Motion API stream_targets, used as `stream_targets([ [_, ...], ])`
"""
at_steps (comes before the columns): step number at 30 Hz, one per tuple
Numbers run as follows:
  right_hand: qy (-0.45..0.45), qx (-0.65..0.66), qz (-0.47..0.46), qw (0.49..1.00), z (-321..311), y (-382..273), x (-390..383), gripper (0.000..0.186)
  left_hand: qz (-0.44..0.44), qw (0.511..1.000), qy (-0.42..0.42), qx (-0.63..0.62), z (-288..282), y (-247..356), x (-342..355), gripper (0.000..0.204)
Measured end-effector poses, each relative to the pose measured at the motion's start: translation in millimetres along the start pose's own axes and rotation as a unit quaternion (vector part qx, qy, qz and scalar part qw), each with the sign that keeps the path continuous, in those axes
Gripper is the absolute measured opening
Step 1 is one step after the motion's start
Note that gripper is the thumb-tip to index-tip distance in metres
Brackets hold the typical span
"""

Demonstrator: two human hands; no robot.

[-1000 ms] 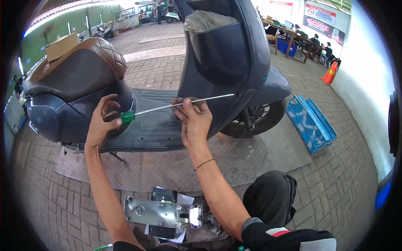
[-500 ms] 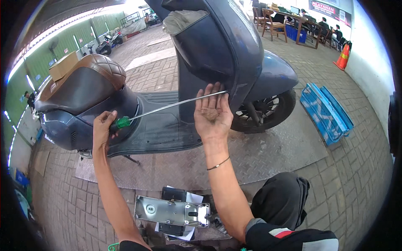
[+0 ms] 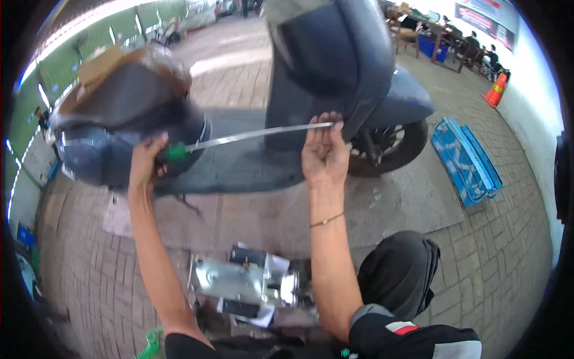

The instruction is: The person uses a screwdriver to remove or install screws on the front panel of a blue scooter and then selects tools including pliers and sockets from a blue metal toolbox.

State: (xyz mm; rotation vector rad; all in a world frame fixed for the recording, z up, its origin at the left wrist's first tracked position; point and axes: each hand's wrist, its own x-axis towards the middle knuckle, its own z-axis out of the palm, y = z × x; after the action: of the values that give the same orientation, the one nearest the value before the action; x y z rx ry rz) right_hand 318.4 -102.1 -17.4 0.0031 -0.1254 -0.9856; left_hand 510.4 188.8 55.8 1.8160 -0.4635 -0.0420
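My left hand (image 3: 144,161) is closed round the green and dark handle of a long screwdriver (image 3: 251,135). Its metal shaft runs rightward and slightly up to the dark scooter (image 3: 320,57). My right hand (image 3: 326,157) is palm up with fingers stretched out; the shaft's end crosses in front of its fingers, beside the thumb. That end lies close to the lower edge of the scooter's front panel. Blur hides whether the tip touches a screw. The flat footboard (image 3: 230,170) extends below the shaft.
Below, a silvery metal housing (image 3: 230,281) lies among dark parts and white sheets. A blue metal toolbox (image 3: 466,161) stands on the right, beyond the front wheel (image 3: 397,149). A cardboard box (image 3: 100,67) rests by the brown seat. An orange cone (image 3: 495,90) stands by the wall.
The view has shifted and blurred. My right hand and the screwdriver tip sit further right in the picture, along with the scooter's front. The left hand still grips the handle.
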Motion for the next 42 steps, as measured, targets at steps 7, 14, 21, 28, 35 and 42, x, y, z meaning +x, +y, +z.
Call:
stream_targets([
  [7, -0.083, -0.726, 0.213, 0.648, -182.0, -67.4, -71.5, 0.015, 0.046, 0.995, 0.052, 0.07, -51.4, -2.4, -3.5, 0.05],
  [14, -0.099, -0.8, 0.544, 0.234, -263.7, -88.3, -107.2, 0.039, 0.122, 0.988, 0.057, 0.08, -63.6, -0.8, 4.1, 0.043],
  [21, -0.274, -0.525, 0.224, 0.774, 8.2, 3.9, -35.4, 0.058, 0.15, 0.972, 0.13, -0.125, -54.5, 10.3, 8.6, 0.027],
  [28, -0.313, -0.397, 0.042, 0.862, 164.3, 30.3, 15.0, 0.022, 0.174, 0.928, 0.178, -0.278, -18.4, 40.3, 12.9, 0.021],
  [35, -0.299, -0.426, 0.025, 0.854, 197.1, 58.9, 27.7, 0.024, 0.206, 0.901, 0.223, -0.311, 11.5, 67.3, 14.1, 0.023],
  [42, -0.332, -0.421, 0.02, 0.844, 190.3, 77.3, 45.7, 0.032, 0.211, 0.9, 0.246, -0.291, 14.4, 86.3, -3.0, 0.027],
])
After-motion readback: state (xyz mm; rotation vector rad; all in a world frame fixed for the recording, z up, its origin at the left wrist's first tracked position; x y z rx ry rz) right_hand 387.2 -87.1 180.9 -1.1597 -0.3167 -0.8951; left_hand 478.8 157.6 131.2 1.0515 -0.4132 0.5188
